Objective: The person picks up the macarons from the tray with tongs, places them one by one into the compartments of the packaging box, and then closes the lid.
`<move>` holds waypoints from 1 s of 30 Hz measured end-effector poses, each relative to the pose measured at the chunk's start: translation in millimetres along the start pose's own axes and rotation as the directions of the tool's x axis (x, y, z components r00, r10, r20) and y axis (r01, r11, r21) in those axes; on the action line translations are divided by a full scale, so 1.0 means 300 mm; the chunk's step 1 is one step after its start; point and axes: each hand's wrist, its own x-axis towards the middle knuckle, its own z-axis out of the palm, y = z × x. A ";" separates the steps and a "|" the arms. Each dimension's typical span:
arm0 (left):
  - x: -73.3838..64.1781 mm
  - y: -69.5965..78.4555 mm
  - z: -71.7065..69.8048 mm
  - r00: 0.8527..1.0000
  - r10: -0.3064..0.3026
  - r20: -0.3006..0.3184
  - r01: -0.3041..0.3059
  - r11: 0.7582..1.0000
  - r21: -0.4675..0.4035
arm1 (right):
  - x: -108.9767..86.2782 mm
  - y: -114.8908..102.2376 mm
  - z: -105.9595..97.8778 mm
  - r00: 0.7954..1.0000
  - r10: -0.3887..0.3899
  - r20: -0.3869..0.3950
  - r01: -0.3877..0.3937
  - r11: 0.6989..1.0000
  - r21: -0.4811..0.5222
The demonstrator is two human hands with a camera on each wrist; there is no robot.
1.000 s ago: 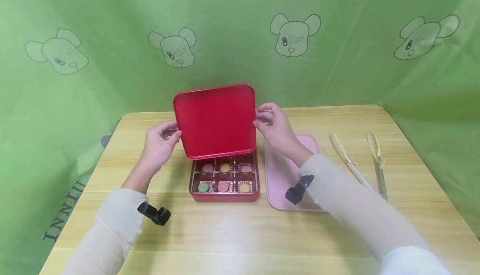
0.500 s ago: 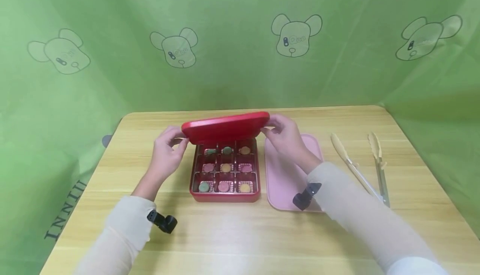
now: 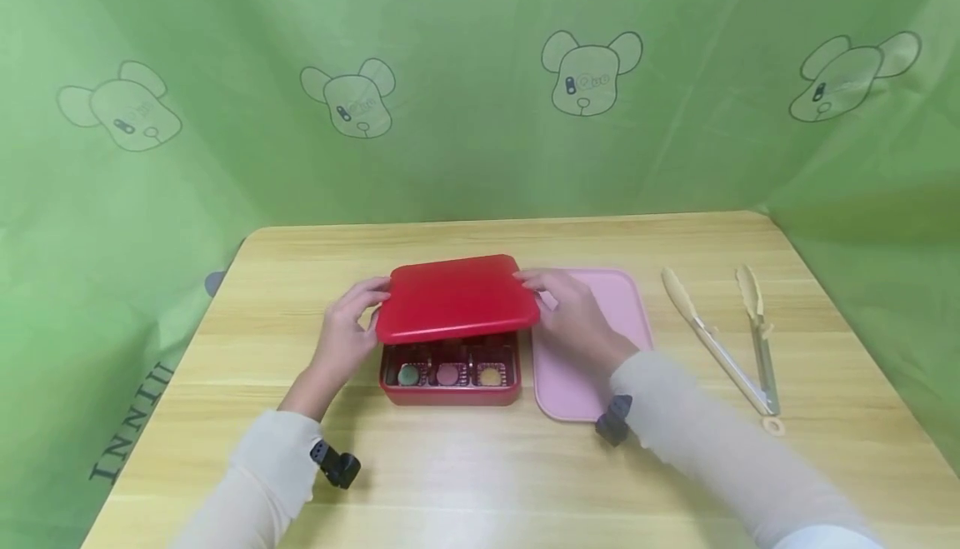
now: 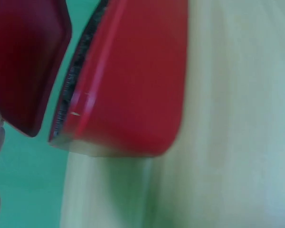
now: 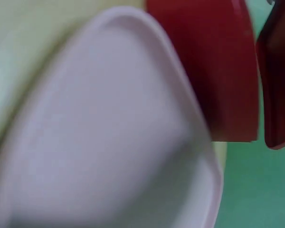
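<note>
A red box lid (image 3: 457, 295) is held tilted above the red box (image 3: 450, 396), its top side toward the head camera. My left hand (image 3: 343, 336) grips the lid's left edge, and my right hand (image 3: 573, 311) grips its right edge. In the box's front row sit a green macaron-like piece (image 3: 408, 376), a pink one (image 3: 447, 375) and a yellow one (image 3: 490, 376), each in its own compartment. The lid hides the rows behind. Both wrist views show a gap between the lid (image 4: 28, 61) and the box (image 5: 209, 61).
Close to the box's right side lies a pink tray (image 3: 626, 307), partly under my right hand and forearm. Farther right, tongs (image 3: 723, 357) lie spread on the wooden table (image 3: 480, 474). A green cloth (image 3: 465, 149) with printed bear heads surrounds the table.
The lid has come down and swung over from showing its inside to showing its top, now covering the box's back rows from view. Both hands moved down with it.
</note>
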 end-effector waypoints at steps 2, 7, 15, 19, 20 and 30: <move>-0.015 -0.011 0.009 0.999 0.041 -0.001 -0.041 0.999 0.021 | -0.010 0.014 0.013 0.996 -0.087 -0.014 0.087 0.995 -0.039; -0.034 -0.025 0.019 0.994 0.105 0.033 -0.108 0.991 0.082 | -0.025 0.049 0.036 0.966 -0.258 -0.029 0.252 0.958 -0.140; -0.064 -0.035 0.020 0.984 0.135 0.115 -0.152 0.975 0.161 | -0.050 0.089 0.056 0.894 -0.447 0.005 0.440 0.877 -0.191; -0.086 -0.045 0.023 0.980 0.121 0.159 -0.152 0.968 0.199 | -0.066 0.105 0.066 0.860 -0.509 0.042 0.506 0.840 -0.195; -0.091 -0.046 0.023 0.979 0.113 0.168 -0.147 0.967 0.207 | -0.069 0.110 0.069 0.854 -0.517 0.048 0.516 0.834 -0.194; -0.122 -0.061 0.025 0.975 0.118 0.187 -0.163 0.954 0.250 | -0.088 0.124 0.085 0.816 -0.572 0.082 0.576 0.793 -0.199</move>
